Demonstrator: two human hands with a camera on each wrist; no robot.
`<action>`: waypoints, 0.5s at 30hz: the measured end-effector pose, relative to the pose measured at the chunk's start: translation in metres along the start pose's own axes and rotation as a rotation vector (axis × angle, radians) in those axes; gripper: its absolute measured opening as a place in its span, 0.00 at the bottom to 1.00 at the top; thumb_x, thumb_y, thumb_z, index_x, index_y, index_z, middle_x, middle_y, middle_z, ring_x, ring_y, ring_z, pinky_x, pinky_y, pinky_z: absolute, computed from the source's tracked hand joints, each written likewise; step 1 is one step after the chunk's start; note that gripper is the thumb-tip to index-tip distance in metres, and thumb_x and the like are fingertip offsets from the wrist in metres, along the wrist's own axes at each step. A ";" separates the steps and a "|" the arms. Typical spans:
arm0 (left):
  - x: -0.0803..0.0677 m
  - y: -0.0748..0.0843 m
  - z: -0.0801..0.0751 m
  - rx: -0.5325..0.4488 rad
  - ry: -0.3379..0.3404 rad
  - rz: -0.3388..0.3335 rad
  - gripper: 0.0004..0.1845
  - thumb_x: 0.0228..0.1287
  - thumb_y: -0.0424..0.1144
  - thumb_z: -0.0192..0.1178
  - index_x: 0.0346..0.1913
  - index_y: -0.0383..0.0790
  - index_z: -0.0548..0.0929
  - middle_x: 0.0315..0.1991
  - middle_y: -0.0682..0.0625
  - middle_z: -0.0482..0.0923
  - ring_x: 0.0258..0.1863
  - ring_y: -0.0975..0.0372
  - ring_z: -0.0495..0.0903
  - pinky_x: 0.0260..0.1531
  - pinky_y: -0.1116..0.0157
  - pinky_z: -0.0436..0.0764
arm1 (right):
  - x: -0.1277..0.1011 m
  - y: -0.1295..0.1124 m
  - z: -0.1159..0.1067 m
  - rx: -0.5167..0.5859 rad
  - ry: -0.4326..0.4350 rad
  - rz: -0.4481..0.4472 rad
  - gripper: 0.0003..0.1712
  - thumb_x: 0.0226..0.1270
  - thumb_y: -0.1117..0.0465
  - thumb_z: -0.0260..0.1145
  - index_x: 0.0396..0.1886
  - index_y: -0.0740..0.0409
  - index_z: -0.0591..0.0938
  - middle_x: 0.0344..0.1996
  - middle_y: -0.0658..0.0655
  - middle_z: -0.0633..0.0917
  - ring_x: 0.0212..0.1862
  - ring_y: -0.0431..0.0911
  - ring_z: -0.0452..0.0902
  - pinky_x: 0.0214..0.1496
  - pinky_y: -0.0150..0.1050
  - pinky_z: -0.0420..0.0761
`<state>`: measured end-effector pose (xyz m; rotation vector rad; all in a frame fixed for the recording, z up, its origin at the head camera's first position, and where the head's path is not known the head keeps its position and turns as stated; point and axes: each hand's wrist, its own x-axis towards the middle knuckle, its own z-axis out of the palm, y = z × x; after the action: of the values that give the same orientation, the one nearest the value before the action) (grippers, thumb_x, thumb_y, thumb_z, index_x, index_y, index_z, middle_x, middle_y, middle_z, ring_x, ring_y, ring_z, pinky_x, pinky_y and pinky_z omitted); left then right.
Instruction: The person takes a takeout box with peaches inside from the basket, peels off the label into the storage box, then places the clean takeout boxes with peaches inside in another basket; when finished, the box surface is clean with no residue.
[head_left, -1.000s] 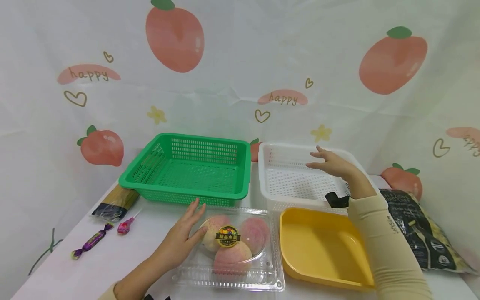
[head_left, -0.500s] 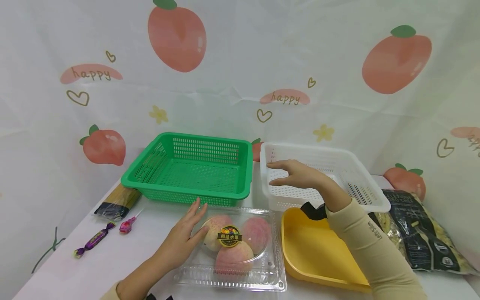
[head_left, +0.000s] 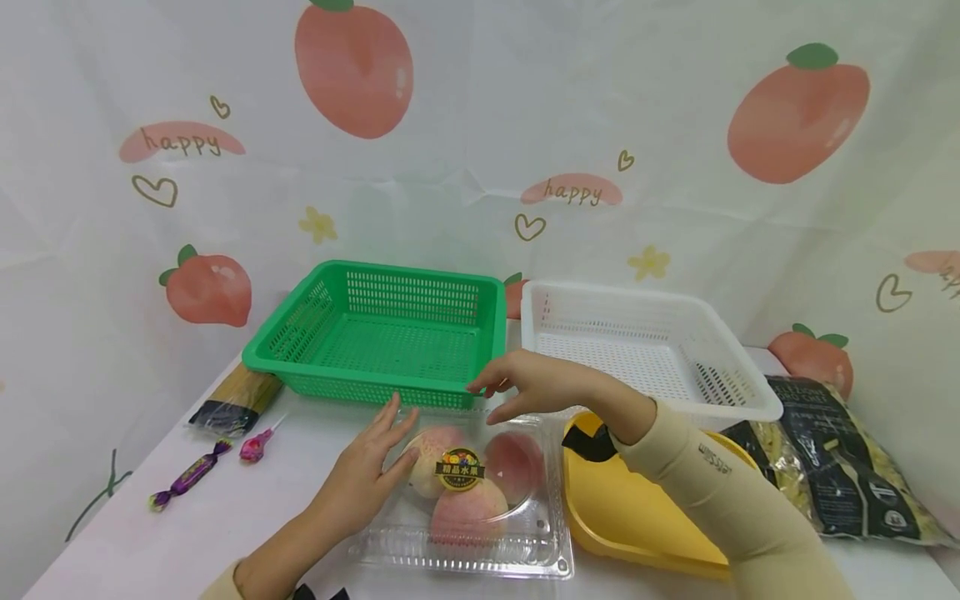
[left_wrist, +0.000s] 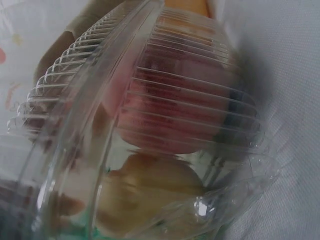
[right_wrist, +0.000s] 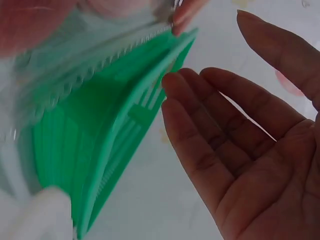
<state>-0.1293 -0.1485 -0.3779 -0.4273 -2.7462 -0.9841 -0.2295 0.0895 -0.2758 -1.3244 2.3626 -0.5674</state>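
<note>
A clear plastic clamshell box [head_left: 517, 560] holds three pink and cream peaches [head_left: 469, 510], with a round fruit label on its lid. My left hand [head_left: 360, 475] rests against the box's left side, fingers spread. Up close, the left wrist view has the ribbed box wall [left_wrist: 180, 85] and blurred peaches [left_wrist: 170, 115] behind it. Over the box's far right corner hovers my right hand [head_left: 543, 383], fingers slightly bent and apart from the thumb. Its palm [right_wrist: 270, 185] holds nothing in the right wrist view.
Behind the box stand a green basket [head_left: 405, 392] and a white basket [head_left: 720, 408]. A yellow tray [head_left: 637, 508] is at the right, beside a black food bag [head_left: 847, 467]. Leftward lie a wrapped candy [head_left: 191, 477], a lollipop [head_left: 256, 447] and a bagged bundle [head_left: 236, 402].
My right hand has moved left and nearer, from above the white basket to over the clamshell box's far edge. The left hand has stayed at the box's left side.
</note>
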 end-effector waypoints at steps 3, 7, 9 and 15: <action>0.000 0.000 0.000 0.022 0.016 0.010 0.26 0.66 0.44 0.56 0.64 0.37 0.70 0.71 0.39 0.53 0.69 0.44 0.57 0.60 0.41 0.65 | 0.008 -0.008 0.007 -0.005 -0.061 -0.036 0.22 0.59 0.63 0.67 0.53 0.65 0.79 0.51 0.59 0.82 0.49 0.49 0.80 0.54 0.35 0.79; 0.000 0.001 0.000 0.036 0.014 0.015 0.25 0.65 0.44 0.57 0.62 0.37 0.72 0.71 0.38 0.54 0.69 0.45 0.58 0.60 0.42 0.66 | 0.018 -0.013 0.015 -0.009 -0.124 -0.063 0.18 0.59 0.66 0.67 0.50 0.65 0.81 0.46 0.58 0.84 0.44 0.45 0.81 0.50 0.28 0.79; 0.001 0.001 -0.001 0.040 0.008 0.014 0.25 0.66 0.44 0.57 0.62 0.36 0.72 0.71 0.37 0.54 0.69 0.45 0.57 0.60 0.42 0.66 | 0.022 -0.015 0.018 -0.008 -0.141 -0.067 0.17 0.58 0.67 0.67 0.48 0.65 0.82 0.44 0.57 0.84 0.42 0.42 0.80 0.48 0.25 0.79; 0.000 0.002 -0.002 0.054 -0.016 0.010 0.25 0.67 0.45 0.55 0.62 0.36 0.72 0.71 0.38 0.53 0.69 0.45 0.57 0.60 0.43 0.66 | 0.034 -0.021 0.027 0.012 -0.195 -0.047 0.15 0.56 0.67 0.68 0.46 0.63 0.83 0.41 0.54 0.85 0.41 0.39 0.80 0.44 0.22 0.78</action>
<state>-0.1286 -0.1489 -0.3751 -0.4408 -2.7749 -0.9055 -0.2174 0.0461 -0.2921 -1.3674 2.1738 -0.4430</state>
